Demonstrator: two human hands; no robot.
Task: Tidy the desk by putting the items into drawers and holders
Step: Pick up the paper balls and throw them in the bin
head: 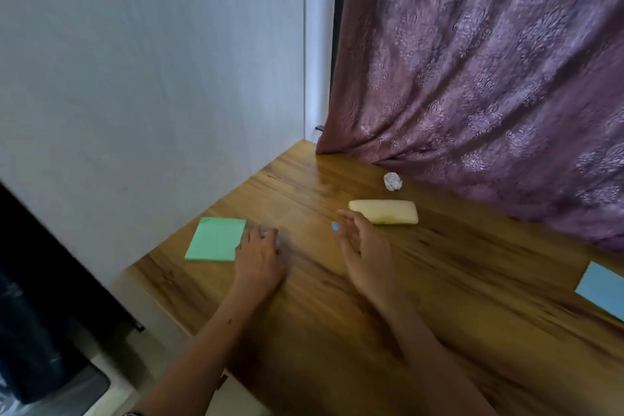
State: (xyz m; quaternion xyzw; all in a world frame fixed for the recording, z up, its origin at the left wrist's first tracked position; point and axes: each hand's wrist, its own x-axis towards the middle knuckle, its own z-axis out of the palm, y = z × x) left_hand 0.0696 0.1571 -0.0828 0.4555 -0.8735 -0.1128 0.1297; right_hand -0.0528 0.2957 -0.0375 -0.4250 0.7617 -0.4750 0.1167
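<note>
Right now your left hand (pixel 258 255) lies palm down on the brown wooden counter (pixel 439 297). Its fingers are a little bent, and you cannot tell if they hold something small. The fingertips sit at the right edge of the flat green square pad of sticky notes (pixel 216 244), just touching it or right beside it. That green pad lies close to the left edge of the counter, next to the white wall (pixel 152 78).

Your right hand (pixel 363 246) is up on its side, a bit off the wood, with loose fingers, and its grip holds nothing. One nail on it is painted bright blue. The fingertips are just beside the near left end of the pale yellow soft bar, shaped like a rounded block (pixel 385 211). You cannot tell if they touch it. The yellow bar lies flat toward the back edge of the counter.

Behind the bar, nearer the back edge, sits a small white ball of crumpled paper (pixel 392 181). It is close to the bottom of the purple patterned curtain (pixel 489 78), which hangs down along the back of the counter.

Far over at the right edge of the view lies a light blue flat pad of paper (pixel 602 290). Only part of it shows. It is well apart from both hands.
</note>
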